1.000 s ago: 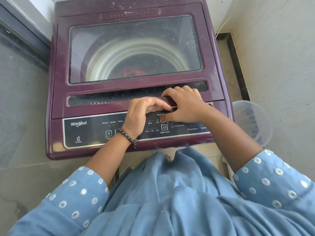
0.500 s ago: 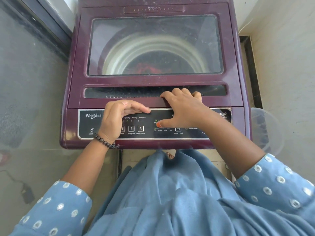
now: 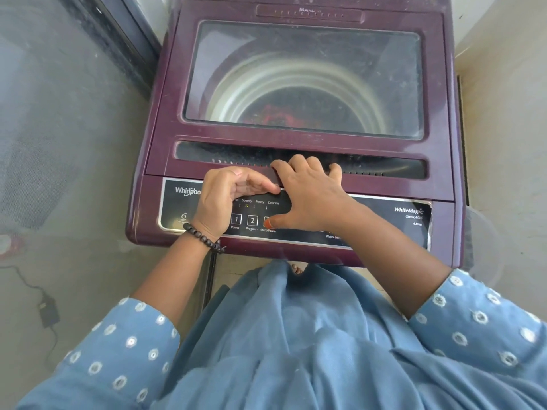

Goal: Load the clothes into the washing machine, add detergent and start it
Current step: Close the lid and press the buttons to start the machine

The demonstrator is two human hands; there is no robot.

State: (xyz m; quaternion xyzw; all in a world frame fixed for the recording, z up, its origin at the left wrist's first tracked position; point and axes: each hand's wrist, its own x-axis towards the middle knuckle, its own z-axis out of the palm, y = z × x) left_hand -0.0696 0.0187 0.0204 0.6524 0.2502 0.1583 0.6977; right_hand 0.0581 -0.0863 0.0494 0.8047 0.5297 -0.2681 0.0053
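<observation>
A maroon top-loading washing machine point(image 3: 154, 161) stands in front of me with its glass lid point(image 3: 302, 69) down. Through the glass a red garment point(image 3: 278, 115) lies at the bottom of the drum. On the dark control panel point(image 3: 384, 220) my right hand point(image 3: 310, 196) has its thumb on the Start/Pause button point(image 3: 268, 229), while its fingers lie over the lid's front ridge. My left hand point(image 3: 219, 202), with a bead bracelet at the wrist, rests on the panel's left part. Its fingers are loosely curled and hold nothing. A small light glows under "Speedy".
A translucent plastic tub point(image 3: 485, 241) stands on the floor to the machine's right, close to a plaster wall. On the left a mesh-covered sliding door point(image 3: 59, 113) shows a charger and cable point(image 3: 47, 309) behind it. My blue dress fills the bottom of the view.
My right hand has slid left along the panel, its thumb going from the Water Level area to Start/Pause. My left hand also shifted left. The lid stayed down.
</observation>
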